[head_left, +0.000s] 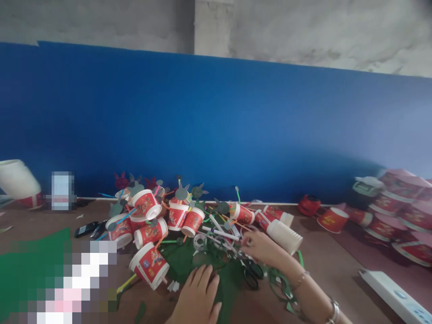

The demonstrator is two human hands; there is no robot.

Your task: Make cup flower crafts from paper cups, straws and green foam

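Note:
My left hand [197, 292] lies palm down, fingers stretched out, on the dark green paper [229, 281] at the table's front middle. My right hand [259, 247] reaches over the heap of cut paper scraps [219, 243], its fingers bent together. Whatever those fingers hold is hidden or too small to name. White marker pens [221, 233] lie just left of its fingertips. Below it rest black-handled scissors [253, 273]. A roll of clear tape [200, 241] sits among the scraps. Left of the hands, several red paper cups [150, 265] are piled with coloured straws and paper animal shapes.
Stacked white-rimmed cups [285, 234] lie on their side to the right. A white power strip [394, 294] is at the front right, near more red cups [384, 227]. A black device [86, 228] lies left. Behind the table stands a blue partition [216, 126].

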